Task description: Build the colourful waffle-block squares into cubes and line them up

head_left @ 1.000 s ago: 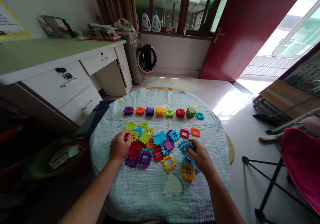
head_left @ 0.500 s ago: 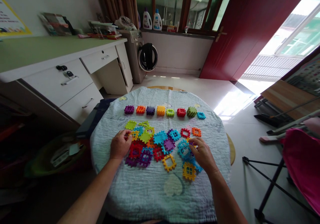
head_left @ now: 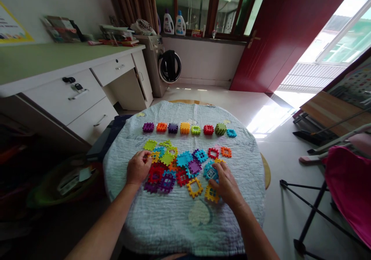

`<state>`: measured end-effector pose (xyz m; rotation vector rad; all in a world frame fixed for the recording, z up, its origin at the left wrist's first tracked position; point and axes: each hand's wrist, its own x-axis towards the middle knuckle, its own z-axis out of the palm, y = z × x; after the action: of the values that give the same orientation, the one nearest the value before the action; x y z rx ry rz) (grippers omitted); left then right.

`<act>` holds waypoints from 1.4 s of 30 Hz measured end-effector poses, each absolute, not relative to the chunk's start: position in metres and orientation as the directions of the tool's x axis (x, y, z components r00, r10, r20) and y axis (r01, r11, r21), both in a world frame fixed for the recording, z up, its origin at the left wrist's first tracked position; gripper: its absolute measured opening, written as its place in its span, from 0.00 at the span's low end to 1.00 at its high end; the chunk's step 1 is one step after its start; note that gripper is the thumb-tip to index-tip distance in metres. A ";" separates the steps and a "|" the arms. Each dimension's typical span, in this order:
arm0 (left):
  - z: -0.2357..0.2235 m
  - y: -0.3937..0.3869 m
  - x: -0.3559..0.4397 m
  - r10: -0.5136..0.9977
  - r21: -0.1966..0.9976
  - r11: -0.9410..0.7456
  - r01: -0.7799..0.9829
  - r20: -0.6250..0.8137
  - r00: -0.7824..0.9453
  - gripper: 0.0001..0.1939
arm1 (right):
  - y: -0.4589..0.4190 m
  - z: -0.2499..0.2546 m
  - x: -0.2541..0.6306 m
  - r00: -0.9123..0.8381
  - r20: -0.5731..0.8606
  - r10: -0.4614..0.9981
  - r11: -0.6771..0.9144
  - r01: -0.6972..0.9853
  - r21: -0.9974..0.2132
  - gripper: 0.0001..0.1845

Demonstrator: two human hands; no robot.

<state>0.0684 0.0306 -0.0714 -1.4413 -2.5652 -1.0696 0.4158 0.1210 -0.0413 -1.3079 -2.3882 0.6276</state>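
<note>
The right hand [head_left: 227, 183] curves over a blue window tile [head_left: 210, 172]

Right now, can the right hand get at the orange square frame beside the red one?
Probably yes: the orange square frame lies uncovered on the cloth, just beyond the right hand.

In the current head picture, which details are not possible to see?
Head view: whatever lies beneath the right hand; the hand covers it.
Head view: whether the left hand grips the yellow square plastic window piece; its fingers hide the contact.
Head view: label text on the blue-capped white plastic bottle; too small.
Head view: the rest of the yellow-bordered white poster, past the left edge.
</note>
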 end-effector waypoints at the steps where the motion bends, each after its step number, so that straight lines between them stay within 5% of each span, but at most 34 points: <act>1: -0.071 0.031 0.068 0.751 0.555 0.342 0.758 0.324 -0.575 0.10 | 0.120 -0.041 0.415 -0.509 0.099 0.855 0.480 0.705 -0.522 0.26; 7: -0.070 0.031 0.068 0.751 0.555 0.342 0.758 0.324 -0.576 0.10 | 0.114 -0.038 0.404 -0.468 0.108 0.877 0.468 0.782 -0.413 0.21; 15: -0.068 0.030 0.069 0.752 0.558 0.349 0.753 0.313 -0.580 0.10 | 0.139 -0.033 0.415 -0.287 0.263 0.921 0.382 0.794 -0.472 0.24; 29: -0.069 0.030 0.068 0.757 0.559 0.344 0.755 0.311 -0.575 0.10 | 0.131 -0.027 0.391 -0.387 0.022 0.922 0.381 0.895 -0.232 0.23; 42: -0.072 0.031 0.065 0.766 0.540 0.316 0.780 0.340 -0.545 0.11 | 0.197 -0.036 0.445 -0.280 0.172 0.944 0.320 0.903 -0.286 0.26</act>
<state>0.0646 0.0306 -0.0723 -1.4881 -2.5314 -1.0579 0.4454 0.1974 -0.0359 -1.6583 -2.2831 0.1897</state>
